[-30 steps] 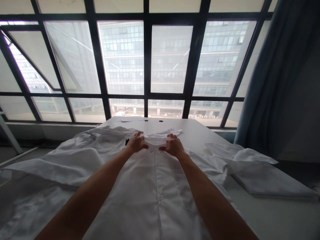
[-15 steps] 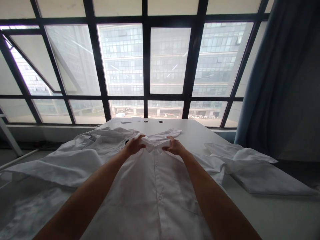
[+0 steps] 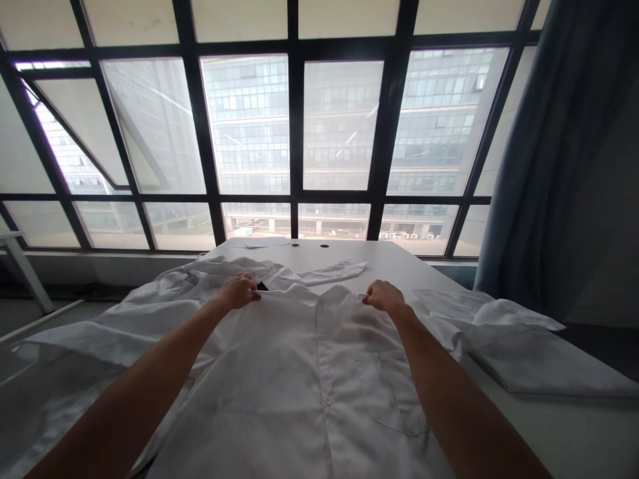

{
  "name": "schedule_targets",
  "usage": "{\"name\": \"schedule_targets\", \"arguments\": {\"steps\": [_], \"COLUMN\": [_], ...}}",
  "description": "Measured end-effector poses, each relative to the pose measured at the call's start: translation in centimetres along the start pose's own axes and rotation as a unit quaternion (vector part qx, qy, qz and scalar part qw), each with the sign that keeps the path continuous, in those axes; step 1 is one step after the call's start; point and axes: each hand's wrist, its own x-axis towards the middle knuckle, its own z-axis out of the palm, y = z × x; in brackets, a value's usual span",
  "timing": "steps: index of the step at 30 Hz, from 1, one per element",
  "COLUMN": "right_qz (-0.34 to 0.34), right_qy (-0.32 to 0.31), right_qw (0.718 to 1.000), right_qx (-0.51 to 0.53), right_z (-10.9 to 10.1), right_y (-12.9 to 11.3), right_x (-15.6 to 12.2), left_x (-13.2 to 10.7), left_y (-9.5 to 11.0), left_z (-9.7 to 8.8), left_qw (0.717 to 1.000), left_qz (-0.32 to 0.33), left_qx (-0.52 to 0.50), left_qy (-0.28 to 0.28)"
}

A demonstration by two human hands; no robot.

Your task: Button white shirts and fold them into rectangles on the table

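White button-front shirt (image 3: 299, 392) lies spread on a white table (image 3: 379, 259), front panel upward, with its upper edge toward 12 o'clock and its lower part running out of frame toward 6 o'clock. Clock directions below are taken from the middle of the shirt.

Head view: the left hand (image 3: 238, 291) stands at 11 o'clock and the right hand (image 3: 384, 297) at 1 o'clock, well apart, one at each side of the shirt's upper edge. Both sets of fingers (image 3: 248, 287) curl down onto the cloth; whether either hand is clamped on it cannot be told. A small black item (image 3: 262, 287), too small to identify, shows just beside the left fingertips. A white fabric strip (image 3: 334, 273) lies beyond the upper edge, between the hands. The chest pocket (image 3: 394, 392) lies below the right hand. A rumpled white sleeve (image 3: 114, 326) spreads toward 9 o'clock. Folded white cloth (image 3: 519, 359) rests at 3 o'clock. A black-framed window (image 3: 294, 133) and a blue curtain (image 3: 529, 166) stand beyond the table.
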Motion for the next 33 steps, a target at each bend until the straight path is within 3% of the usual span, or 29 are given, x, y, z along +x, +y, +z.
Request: {"name": "schedule_targets", "arguments": {"steps": [7,10,13,16,18,22,26,30,33], "right_qz": [0.025,0.018,-0.007,-0.030,-0.065,-0.150,-0.174,-0.149,-0.147], "right_qy": [0.189,0.195,0.107,-0.002,-0.039,-0.042,-0.018,-0.062,-0.058], "right_qw": [0.982,0.981,0.994,0.998,0.994,0.985,0.983,0.986,0.987], "right_qx": [-0.008,0.003,-0.010,-0.057,-0.079,-0.070,-0.050,-0.032,-0.026], "right_z": [-4.9,-5.5,-3.9,-0.7,1.5,4.8,6.3,7.2,7.5], "right_y": [-2.2,-3.1,-3.4,-3.4,-3.5,-4.2,-4.6,-3.5,-2.4], "right_x": [0.4,1.7,2.6,2.1,1.0,-1.8,-4.3,-5.2,-4.9], "left_x": [2.3,3.7,4.0,3.0,1.8,-1.2,-4.1,-5.5,-5.8], "left_y": [1.7,1.7,1.5,1.7,2.6,6.5,9.7,10.0,9.3], "left_z": [-5.4,-6.2,-4.6,-1.2,1.1,4.6,6.1,6.6,6.9], "left_qw": [0.982,0.974,0.973,0.981,0.986,0.996,0.993,0.988,0.987], "left_qz": [-0.148,-0.185,-0.213,-0.188,-0.159,-0.056,0.047,0.026,0.010], "left_qx": [0.048,0.034,-0.013,-0.042,-0.046,-0.049,-0.057,-0.077,-0.081], "left_qy": [0.105,0.124,0.092,0.036,-0.001,-0.046,-0.090,-0.131,-0.139]}}
